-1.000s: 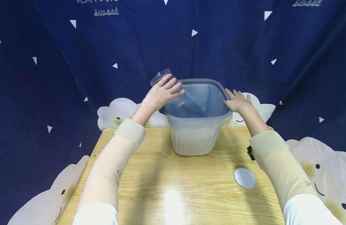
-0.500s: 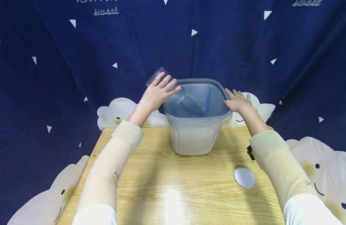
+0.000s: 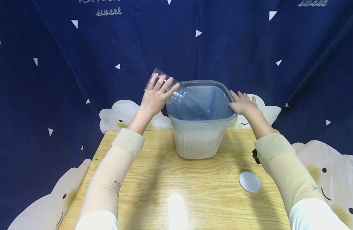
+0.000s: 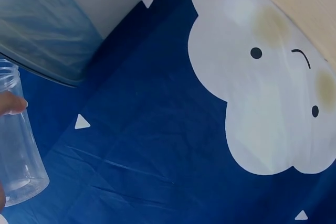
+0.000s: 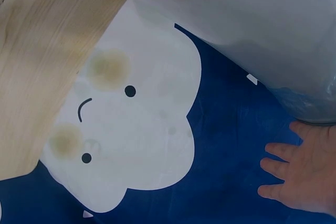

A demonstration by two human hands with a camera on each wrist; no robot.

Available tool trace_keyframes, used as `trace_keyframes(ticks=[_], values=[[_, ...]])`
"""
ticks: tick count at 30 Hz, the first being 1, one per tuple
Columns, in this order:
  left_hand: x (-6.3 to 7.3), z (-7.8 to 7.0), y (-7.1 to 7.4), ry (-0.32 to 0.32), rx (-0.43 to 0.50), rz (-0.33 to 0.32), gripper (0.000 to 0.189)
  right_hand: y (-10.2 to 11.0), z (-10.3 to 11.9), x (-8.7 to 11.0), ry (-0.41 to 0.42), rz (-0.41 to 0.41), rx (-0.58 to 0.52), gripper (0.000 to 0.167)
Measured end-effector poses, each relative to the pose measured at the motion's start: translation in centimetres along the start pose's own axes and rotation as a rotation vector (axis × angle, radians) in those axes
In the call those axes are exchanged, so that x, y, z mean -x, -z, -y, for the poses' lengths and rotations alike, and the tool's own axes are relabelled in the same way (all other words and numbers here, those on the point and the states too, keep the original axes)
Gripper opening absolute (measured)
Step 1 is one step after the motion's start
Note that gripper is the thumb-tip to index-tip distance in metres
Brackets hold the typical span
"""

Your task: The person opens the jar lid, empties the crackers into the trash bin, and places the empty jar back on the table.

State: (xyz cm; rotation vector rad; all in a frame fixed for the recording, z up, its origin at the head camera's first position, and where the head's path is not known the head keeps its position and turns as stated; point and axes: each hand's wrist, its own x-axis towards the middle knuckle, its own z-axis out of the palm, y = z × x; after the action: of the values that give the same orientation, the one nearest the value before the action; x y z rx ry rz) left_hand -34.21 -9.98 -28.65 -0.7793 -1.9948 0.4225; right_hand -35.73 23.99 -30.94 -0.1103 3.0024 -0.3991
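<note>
My left hand (image 3: 153, 97) grips a clear plastic jar (image 3: 177, 94) above the left rim of a translucent trash bin (image 3: 198, 139). The jar lies tilted, its threaded mouth pointing down into the bin and its base up to the left. In the left wrist view the jar (image 4: 23, 156) looks empty, with a fingertip and part of the hand against its wall. A bluish bag (image 3: 193, 105) lines the bin. On the bin's right rim rests my right hand (image 3: 243, 103), fingers straight and spread; the right wrist view shows those fingers beside the bin wall.
A round white lid (image 3: 249, 181) lies on the wooden table (image 3: 153, 179), near my right forearm. The bin stands at the table's far edge. Behind hangs a dark blue curtain (image 3: 153, 38) with white triangles and cloud faces.
My left hand has shifted left with the jar, which has turned so its base points further left. The bin, the lid and my right hand have stayed in place.
</note>
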Motion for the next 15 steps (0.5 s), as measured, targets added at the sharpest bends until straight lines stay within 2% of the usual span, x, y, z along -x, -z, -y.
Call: trace_keyframes(ticks=[4, 7, 15], values=[[0.2, -0.1, -0.2, 0.056, 0.034, -0.081, 0.049, 0.0, 0.0, 0.0, 0.002, 0.003, 0.004, 0.065], [0.4, -0.2, -0.3, 0.104, 0.074, -0.114, 0.051, 0.0, 0.0, 0.0, 0.004, 0.001, 0.003, 0.065], [1.5, -0.5, 0.1, 0.212, 0.156, -0.099, 0.073, 0.0, 0.0, 0.0, 0.004, -0.001, 0.002, 0.065]])
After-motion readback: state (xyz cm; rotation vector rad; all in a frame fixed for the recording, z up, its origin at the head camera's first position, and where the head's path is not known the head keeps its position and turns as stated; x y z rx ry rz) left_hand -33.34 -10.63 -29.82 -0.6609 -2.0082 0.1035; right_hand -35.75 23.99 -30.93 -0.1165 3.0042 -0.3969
